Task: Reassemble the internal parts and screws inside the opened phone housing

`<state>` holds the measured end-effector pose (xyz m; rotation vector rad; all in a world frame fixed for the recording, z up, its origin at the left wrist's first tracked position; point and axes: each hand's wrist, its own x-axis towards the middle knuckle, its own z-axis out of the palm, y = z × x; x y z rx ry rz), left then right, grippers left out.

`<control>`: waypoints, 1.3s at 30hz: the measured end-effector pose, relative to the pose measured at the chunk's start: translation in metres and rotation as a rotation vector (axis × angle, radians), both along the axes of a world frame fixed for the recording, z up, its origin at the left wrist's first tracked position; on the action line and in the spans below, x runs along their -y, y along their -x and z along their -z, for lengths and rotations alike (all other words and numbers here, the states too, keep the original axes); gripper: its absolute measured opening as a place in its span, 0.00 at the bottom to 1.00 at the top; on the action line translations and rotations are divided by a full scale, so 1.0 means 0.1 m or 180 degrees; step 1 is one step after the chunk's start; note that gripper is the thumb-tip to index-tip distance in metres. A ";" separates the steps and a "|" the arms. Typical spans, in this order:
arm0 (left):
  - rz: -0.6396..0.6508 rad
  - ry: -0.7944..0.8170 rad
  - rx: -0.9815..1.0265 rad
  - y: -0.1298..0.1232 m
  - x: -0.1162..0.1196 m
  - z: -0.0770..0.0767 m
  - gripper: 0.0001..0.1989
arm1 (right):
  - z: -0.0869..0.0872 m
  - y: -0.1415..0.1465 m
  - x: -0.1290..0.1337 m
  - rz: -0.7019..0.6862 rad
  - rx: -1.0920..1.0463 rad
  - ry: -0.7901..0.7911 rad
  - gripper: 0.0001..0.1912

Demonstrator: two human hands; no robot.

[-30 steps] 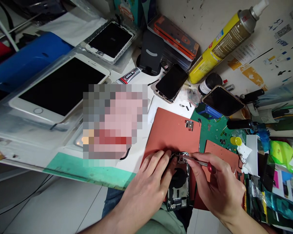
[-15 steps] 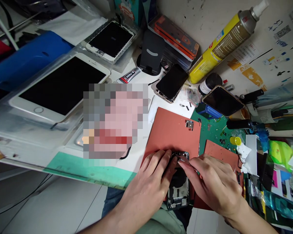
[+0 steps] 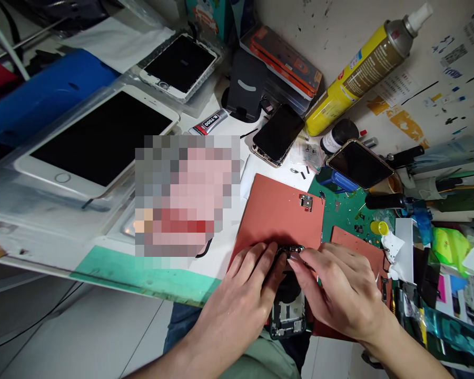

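An opened phone (image 3: 287,316), its inner parts exposed, lies lengthwise toward me at the near edge of the red mat (image 3: 276,210). My left hand (image 3: 245,295) is closed along its left side, fingers over the upper left edge and the thumb and index finger close to the top end. Between the thumb and index finger of my right hand (image 3: 339,295) is a slim ridged metal tool, apparently tweezers (image 3: 294,257), held over the phone's top end. The fingers hide its tip and the spot it touches. Near the mat's far edge lies a small metal phone part (image 3: 306,202).
A gold-edged phone (image 3: 278,134), a glue tube (image 3: 209,122) and a yellow spray can (image 3: 363,73) stand or lie beyond the mat. White-framed phone screens (image 3: 102,137) occupy the left. Tools and a yellow cap (image 3: 379,227) crowd the right. Part of the table is pixelated.
My right hand has shifted slightly at the phone's top end, and its wrist has turned a little. My left hand and the phone stay where they were.
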<state>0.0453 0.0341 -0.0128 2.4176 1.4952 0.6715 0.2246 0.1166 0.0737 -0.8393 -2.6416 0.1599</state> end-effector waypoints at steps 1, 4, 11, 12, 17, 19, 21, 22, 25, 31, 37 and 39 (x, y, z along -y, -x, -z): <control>0.0003 -0.0015 -0.0026 0.00 0.00 -0.01 0.26 | 0.00 -0.01 0.00 0.0007 0.0002 0.0051 0.09; 0.0002 -0.0040 -0.0099 0.02 -0.01 -0.02 0.26 | -0.01 -0.02 -0.01 0.0016 0.0009 0.0165 0.10; 0.0029 0.0031 -0.0089 0.02 -0.01 -0.01 0.27 | -0.02 -0.01 -0.03 0.0048 0.0079 0.0080 0.07; 0.0027 0.0028 -0.0098 0.02 -0.01 -0.01 0.27 | -0.01 -0.01 -0.03 0.0039 0.0072 0.0127 0.07; 0.0041 0.0024 -0.0153 0.02 -0.01 -0.03 0.26 | 0.00 -0.04 -0.02 0.0045 0.0037 0.0278 0.11; 0.0034 0.0032 -0.0138 0.02 -0.01 -0.02 0.26 | 0.00 -0.04 -0.02 0.0053 0.0037 0.0283 0.11; 0.0030 0.0024 -0.0120 0.03 -0.02 -0.02 0.26 | 0.00 -0.04 -0.02 0.0051 0.0050 0.0260 0.09; 0.0032 0.0018 -0.0116 0.03 -0.02 -0.02 0.25 | 0.00 -0.04 -0.02 0.0055 0.0062 0.0240 0.09; 0.0034 0.0010 -0.0109 0.03 -0.02 -0.02 0.25 | 0.00 -0.04 -0.03 0.0059 0.0093 0.0213 0.09; 0.0031 0.0018 -0.0064 0.03 -0.02 -0.02 0.26 | -0.03 -0.03 -0.05 0.0035 0.0120 0.0158 0.08; 0.0081 0.0009 -0.0080 0.04 -0.02 -0.02 0.28 | -0.05 -0.03 -0.10 -0.0014 0.0080 0.0390 0.07; 0.0080 0.0029 -0.0063 0.04 -0.01 -0.01 0.28 | -0.04 -0.04 -0.12 -0.0029 0.0067 0.0427 0.08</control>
